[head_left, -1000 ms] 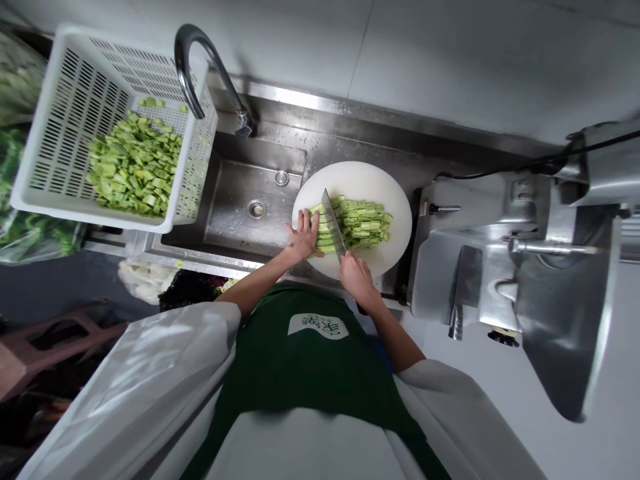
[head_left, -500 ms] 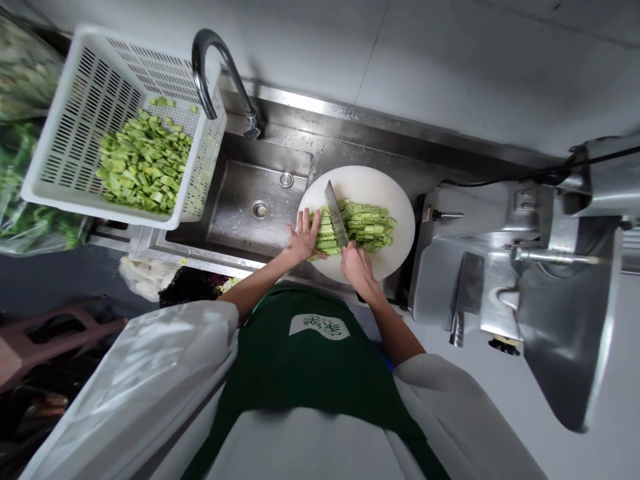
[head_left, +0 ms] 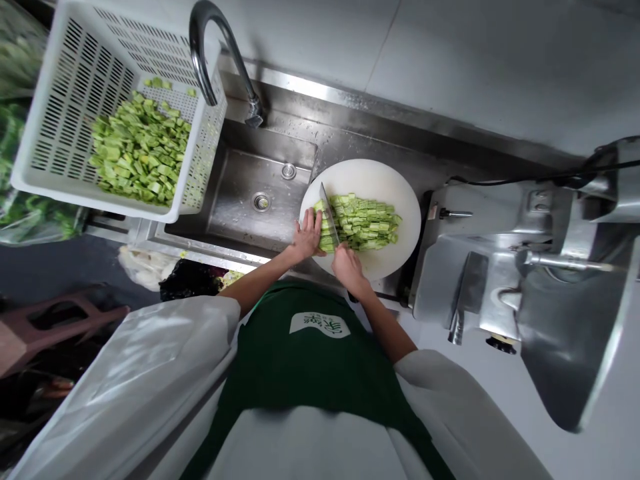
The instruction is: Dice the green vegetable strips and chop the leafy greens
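The right hand (head_left: pixel 349 267) is curled tight around the handle of a big knife (head_left: pixel 329 215). Its grip is all the way around, so most of the handle is hidden. The blade points away from the person and leans a bit to the left, over the green vegetable strips (head_left: pixel 367 223). The left hand (head_left: pixel 307 236) lies almost flat, with its fingers stretched out. Its grip is not wrapped around anything; the fingers touch the left end of the strips, just beside the blade.

The strips lie in a long pile on a round white board (head_left: pixel 360 175). The board sits on the metal tabletop (head_left: pixel 334 141), right of the sink (head_left: pixel 227 212).

On the left is a big white basket (head_left: pixel 95 204) with lots of slots. It has a heap of chopped green bits (head_left: pixel 140 150) in it, and a few small bits sit apart near the back. The sink has two round metal drain pieces in it. A clear bag (head_left: pixel 43 220) by the basket has leafy greens inside.
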Tool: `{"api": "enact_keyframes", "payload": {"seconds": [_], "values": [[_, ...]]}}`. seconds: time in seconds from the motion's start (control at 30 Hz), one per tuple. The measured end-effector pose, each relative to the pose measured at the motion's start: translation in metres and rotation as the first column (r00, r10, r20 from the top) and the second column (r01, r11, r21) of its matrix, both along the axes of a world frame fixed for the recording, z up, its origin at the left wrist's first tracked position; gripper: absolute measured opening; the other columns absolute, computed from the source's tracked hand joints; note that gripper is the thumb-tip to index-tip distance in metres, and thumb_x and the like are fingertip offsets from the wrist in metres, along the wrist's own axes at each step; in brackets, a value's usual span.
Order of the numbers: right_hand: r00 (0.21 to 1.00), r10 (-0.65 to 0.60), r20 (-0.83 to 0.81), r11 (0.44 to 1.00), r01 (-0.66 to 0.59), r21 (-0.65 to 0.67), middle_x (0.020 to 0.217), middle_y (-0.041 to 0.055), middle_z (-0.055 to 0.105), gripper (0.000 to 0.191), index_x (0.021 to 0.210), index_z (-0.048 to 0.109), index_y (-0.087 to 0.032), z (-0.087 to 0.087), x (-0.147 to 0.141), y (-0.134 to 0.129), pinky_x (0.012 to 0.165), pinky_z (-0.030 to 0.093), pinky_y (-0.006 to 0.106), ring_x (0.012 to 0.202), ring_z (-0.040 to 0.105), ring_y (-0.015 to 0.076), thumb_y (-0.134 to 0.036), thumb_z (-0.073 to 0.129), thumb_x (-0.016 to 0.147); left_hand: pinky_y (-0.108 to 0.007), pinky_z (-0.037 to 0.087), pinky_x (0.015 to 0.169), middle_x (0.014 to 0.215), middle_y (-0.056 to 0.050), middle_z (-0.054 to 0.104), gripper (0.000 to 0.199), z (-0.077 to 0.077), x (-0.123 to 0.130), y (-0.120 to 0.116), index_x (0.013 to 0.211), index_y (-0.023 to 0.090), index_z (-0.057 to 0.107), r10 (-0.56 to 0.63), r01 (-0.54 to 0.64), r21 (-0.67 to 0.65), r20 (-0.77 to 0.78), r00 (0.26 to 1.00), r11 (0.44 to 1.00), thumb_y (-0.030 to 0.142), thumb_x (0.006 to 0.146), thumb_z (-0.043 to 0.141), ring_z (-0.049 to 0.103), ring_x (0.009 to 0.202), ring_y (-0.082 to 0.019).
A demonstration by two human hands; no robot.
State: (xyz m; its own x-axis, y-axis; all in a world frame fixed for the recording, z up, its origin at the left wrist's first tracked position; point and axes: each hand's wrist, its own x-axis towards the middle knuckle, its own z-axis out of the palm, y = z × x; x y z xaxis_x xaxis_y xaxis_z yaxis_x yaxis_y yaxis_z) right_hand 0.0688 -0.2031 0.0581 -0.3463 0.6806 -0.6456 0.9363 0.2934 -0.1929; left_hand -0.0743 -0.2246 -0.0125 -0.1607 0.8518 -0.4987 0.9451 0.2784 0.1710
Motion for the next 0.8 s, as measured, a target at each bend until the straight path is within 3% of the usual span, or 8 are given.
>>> {"api": "enact_keyframes", "payload": {"seconds": [0.2,0.3,0.4,0.57,0.67,0.8], "values": [[0.999,0.001,-0.034,1.000,0.000,0.019,0.114,0.0196,0.072,0.035,0.125,0.054,-0.010,-0.021,0.008,0.025,0.088,0.048,0.030,0.108,0.070,0.0256,-0.029,0.031,0.108,-0.052,0.018,0.125,0.167,-0.030,0.008,0.141,-0.001,-0.001,-0.001,0.164,0.005,0.006,0.021,-0.029,0.110,0.074,0.997,0.993,0.053,0.062,0.091,0.007,0.157,-0.039],[1.000,0.006,-0.017,0.999,-0.005,0.032,0.113,0.0190,0.072,0.035,0.125,0.056,-0.010,-0.013,0.024,0.035,0.089,0.046,0.030,0.109,0.069,0.0268,-0.030,0.032,0.108,-0.054,0.018,0.125,0.166,-0.029,0.014,0.135,-0.004,0.006,0.010,0.163,0.005,0.008,0.042,-0.060,0.139,0.132,0.990,0.988,0.051,0.065,0.089,0.008,0.157,-0.041],[1.000,-0.013,-0.002,0.996,0.013,0.087,0.111,0.0197,0.072,0.035,0.127,0.054,-0.010,0.005,0.033,0.034,0.088,0.046,0.031,0.107,0.069,0.0278,-0.030,0.032,0.108,-0.055,0.017,0.124,0.166,-0.028,0.015,0.138,-0.005,0.009,0.016,0.164,0.007,0.005,0.054,-0.081,0.152,0.175,0.983,0.985,0.054,0.065,0.088,0.006,0.157,-0.041],[1.000,-0.015,-0.001,0.993,0.015,0.118,0.106,0.0182,0.073,0.034,0.124,0.053,-0.011,0.033,0.028,0.012,0.086,0.048,0.031,0.101,0.071,0.0259,-0.029,0.029,0.108,-0.055,0.018,0.124,0.169,-0.026,0.001,0.142,0.001,0.004,0.000,0.165,0.010,-0.003,0.094,-0.114,0.155,0.135,0.986,0.981,0.064,0.067,0.084,0.000,0.159,-0.036],[1.000,0.016,-0.001,0.997,-0.016,0.078,0.107,0.0177,0.073,0.031,0.123,0.053,-0.011,0.031,0.020,0.001,0.085,0.049,0.030,0.102,0.071,0.0254,-0.027,0.031,0.108,-0.053,0.016,0.125,0.169,-0.025,-0.001,0.136,-0.001,0.005,-0.009,0.165,0.008,0.000,0.044,-0.059,0.176,0.083,0.996,0.983,0.064,0.071,0.080,-0.003,0.159,-0.035],[1.000,0.024,0.018,0.999,-0.025,0.036,0.110,0.0187,0.072,0.031,0.124,0.052,-0.010,0.014,0.010,-0.001,0.086,0.050,0.030,0.105,0.071,0.0250,-0.024,0.031,0.107,-0.052,0.012,0.127,0.169,-0.023,0.002,0.124,-0.009,0.009,-0.010,0.165,0.005,0.005,-0.007,-0.006,0.171,0.073,0.997,0.985,0.063,0.078,0.073,-0.004,0.159,-0.033]]}}
